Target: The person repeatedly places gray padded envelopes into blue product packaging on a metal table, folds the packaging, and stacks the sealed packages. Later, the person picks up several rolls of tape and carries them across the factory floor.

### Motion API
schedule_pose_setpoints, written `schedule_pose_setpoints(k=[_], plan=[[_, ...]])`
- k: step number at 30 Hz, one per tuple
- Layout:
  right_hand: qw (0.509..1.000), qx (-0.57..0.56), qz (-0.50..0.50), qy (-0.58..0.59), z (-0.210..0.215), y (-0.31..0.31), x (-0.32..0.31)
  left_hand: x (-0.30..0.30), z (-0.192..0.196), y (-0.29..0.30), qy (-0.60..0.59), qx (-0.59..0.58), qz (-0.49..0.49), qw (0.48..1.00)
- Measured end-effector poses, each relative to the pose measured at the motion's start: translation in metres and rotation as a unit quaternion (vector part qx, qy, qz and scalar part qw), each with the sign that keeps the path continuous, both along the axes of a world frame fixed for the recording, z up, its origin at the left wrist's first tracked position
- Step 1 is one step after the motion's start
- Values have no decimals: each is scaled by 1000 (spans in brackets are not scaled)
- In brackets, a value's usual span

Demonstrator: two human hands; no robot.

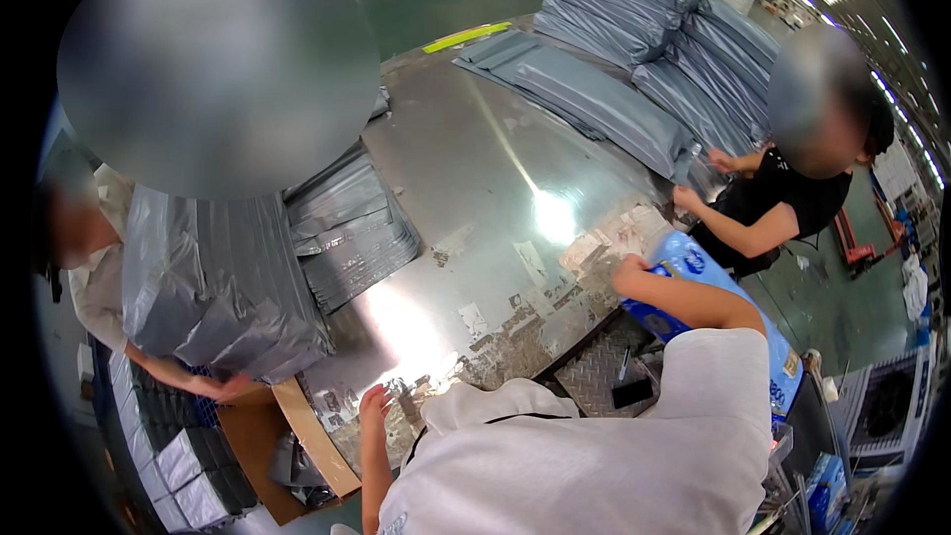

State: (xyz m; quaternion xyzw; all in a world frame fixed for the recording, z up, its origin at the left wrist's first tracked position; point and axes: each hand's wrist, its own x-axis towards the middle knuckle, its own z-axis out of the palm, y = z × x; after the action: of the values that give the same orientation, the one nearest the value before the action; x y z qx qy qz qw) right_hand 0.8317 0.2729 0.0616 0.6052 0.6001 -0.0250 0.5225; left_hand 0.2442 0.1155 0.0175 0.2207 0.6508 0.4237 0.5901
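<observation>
My right forearm reaches across a large blue plastic pack (728,289) at the table's near right edge. My right hand (632,275) is bent at the pack's far left edge and appears to grip it; its fingertips are partly hidden. Near the front left edge of the metal table (451,178), my left hand (373,406) is raised, its fingers apart and holding nothing. Close to it stands an open cardboard box (297,416) with dark plastic inside. Below the table edge, a black phone-like object (632,393) lies on a textured metal plate (584,374).
Grey plastic bags are stacked on the left (218,287) and at the back right (614,0). One person (94,277) stands at the left beside a stack. At the right, another person's hands (698,183) touch a flat pile of grey bags (594,99).
</observation>
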Motion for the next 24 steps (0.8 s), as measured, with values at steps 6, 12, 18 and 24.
schedule_pose_setpoints(k=[6,12,18,24], plan=[[941,144,215,218,77,114,-135,83,44,72,42,45,-238,969],[515,322,-41,794,133,214,-131,143,41,121,104,68,-340,932],[670,265,-280,634,-79,153,105,223,-78,143,53,95,-353,929],[247,130,-528,802,-76,27,-44,267,-107,115,324,148,-239,903]])
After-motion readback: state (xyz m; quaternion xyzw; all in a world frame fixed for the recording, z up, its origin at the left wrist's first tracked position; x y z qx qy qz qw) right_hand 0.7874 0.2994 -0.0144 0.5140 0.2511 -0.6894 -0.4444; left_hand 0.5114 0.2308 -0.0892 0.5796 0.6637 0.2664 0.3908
